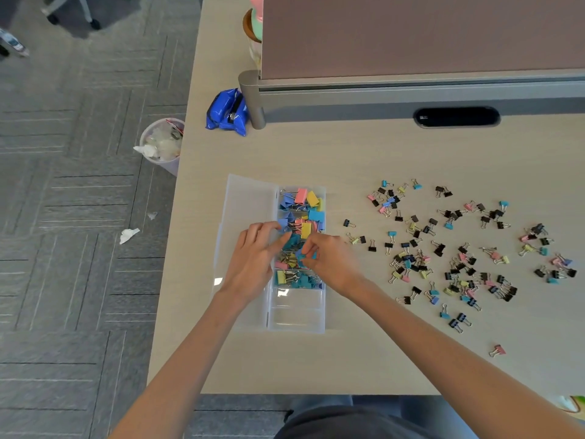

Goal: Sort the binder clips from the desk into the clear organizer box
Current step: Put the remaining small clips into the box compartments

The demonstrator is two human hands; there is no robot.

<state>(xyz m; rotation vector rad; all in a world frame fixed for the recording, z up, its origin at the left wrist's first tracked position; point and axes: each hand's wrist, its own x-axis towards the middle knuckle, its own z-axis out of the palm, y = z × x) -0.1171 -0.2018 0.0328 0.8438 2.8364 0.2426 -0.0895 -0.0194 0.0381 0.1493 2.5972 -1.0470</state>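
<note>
Many binder clips [408, 258] dot the desk [348, 160]; right grip [332, 261] pinches one, left grip [253, 258] slack.

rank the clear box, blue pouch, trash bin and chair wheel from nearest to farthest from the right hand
From the right hand, which pinches a blue clip:
1. Clear box, directly under it.
2. Blue pouch, farther back and left.
3. Trash bin, further left, lower down.
4. Chair wheel, top left corner.

Clear organizer box [296, 315] is lying open near the surface's left edge, lid [247, 201] flat on its left, far compartments holding coloured clips [302, 210], while small loose binder clips [459, 248] are lying scattered to its right.
</note>
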